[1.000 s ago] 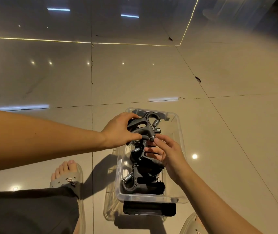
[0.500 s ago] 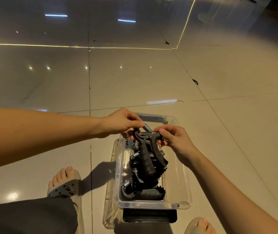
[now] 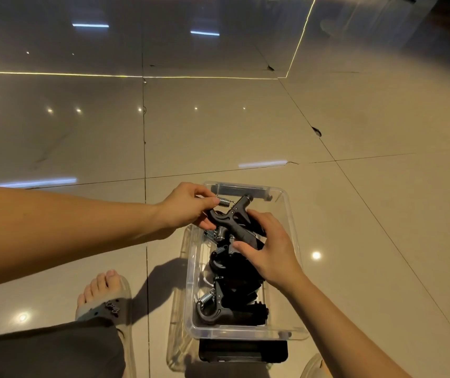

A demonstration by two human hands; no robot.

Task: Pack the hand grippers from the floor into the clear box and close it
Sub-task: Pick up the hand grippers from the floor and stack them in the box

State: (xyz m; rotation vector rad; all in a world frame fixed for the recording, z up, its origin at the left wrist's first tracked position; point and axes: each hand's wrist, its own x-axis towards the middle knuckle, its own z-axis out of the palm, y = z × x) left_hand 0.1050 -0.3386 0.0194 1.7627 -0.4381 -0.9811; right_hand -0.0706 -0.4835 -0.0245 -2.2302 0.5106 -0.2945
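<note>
We held the top hand gripper (image 3: 232,223) between both hands, our left hand (image 3: 185,207) pinching its spring end and our right hand (image 3: 271,251) curled around its handles. The other grippers (image 3: 226,309) lay beneath in the clear box (image 3: 296,236).

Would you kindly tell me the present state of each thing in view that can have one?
clear box, open, partly filled.
lid, off, apparently lying beneath the box.
top hand gripper, held by both hands over the pile.
packed hand grippers, lying piled inside the box.
left hand, pinches the top hand gripper's spring end.
right hand, grips its handles.
</note>
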